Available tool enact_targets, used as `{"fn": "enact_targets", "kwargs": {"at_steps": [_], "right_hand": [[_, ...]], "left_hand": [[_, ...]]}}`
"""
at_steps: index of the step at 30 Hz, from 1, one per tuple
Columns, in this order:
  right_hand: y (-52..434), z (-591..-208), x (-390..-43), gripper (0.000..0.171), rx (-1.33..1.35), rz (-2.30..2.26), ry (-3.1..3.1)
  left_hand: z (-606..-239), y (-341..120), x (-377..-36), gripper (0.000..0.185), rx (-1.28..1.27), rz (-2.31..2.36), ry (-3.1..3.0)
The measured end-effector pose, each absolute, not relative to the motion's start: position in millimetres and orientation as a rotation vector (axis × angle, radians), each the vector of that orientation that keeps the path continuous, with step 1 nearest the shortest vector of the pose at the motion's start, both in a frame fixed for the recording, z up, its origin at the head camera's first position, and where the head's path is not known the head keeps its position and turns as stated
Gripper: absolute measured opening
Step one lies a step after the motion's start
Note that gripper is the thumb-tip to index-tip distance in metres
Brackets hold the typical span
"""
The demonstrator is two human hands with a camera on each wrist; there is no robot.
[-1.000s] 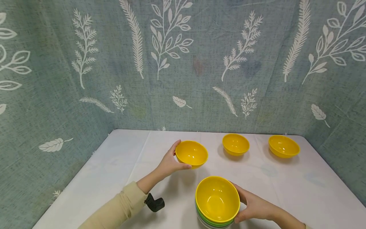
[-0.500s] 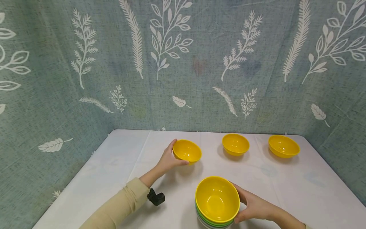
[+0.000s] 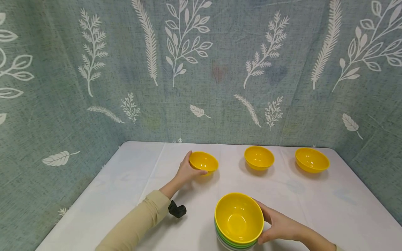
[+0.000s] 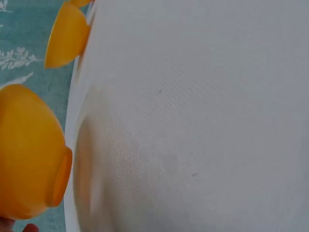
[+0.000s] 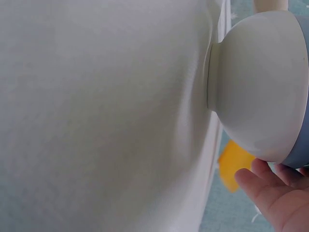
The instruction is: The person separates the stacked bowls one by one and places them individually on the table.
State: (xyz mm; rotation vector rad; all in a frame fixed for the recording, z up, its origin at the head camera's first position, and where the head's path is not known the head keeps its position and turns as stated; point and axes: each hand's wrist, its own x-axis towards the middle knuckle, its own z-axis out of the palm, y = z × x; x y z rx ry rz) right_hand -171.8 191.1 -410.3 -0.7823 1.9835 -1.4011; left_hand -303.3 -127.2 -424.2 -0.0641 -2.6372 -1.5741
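In the head view my left hand grips a small yellow bowl by its left side, thumb along the near rim. The left wrist view shows that bowl with its foot just off the white cloth, above its shadow. At the front, my right hand holds the right side of a bowl stack, thumb near, fingers behind. A large yellow bowl tops the stack, with green edges under it. From the right wrist, a white bowl forms the bottom, and a blue one sits above it.
Two more yellow bowls stand along the back, one right of centre and one at far right. A patterned green cloth rises behind and beside the white table. A black device hangs at my left wrist.
My left hand has carried the small yellow bowl away from me, slightly left and down toward the table. The right hand and the stack have stayed in place.
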Motion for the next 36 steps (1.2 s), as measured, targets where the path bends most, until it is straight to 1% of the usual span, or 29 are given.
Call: {"fn": "enact_targets", "kwargs": {"at_steps": [7, 15, 20, 27, 36], "right_hand": [[190.9, -410.9, -172.3, 0.095, -0.770, -1.390, 1.997], [192.3, -409.3, -171.6, 0.095, -0.792, -1.390, 2.003], [192.6, -409.9, -171.5, 0.094, -0.832, -1.404, 1.997], [192.0, -410.7, -172.2, 0.095, -0.811, -1.418, 1.978], [192.7, -409.9, -172.8, 0.095, -0.789, -1.403, 1.982]], "left_hand": [[-430.7, -124.5, -309.6, 0.108, -0.025, -1.533, -2.646], [-433.2, -123.0, -315.0, 0.111, -0.039, -1.488, -2.649], [-436.2, -124.1, -320.5, 0.113, 0.037, -1.493, -2.646], [-439.7, -126.5, -328.8, 0.112, 0.136, -1.452, -2.652], [-442.8, -127.4, -336.9, 0.113, 0.123, -1.383, -2.664]]}}
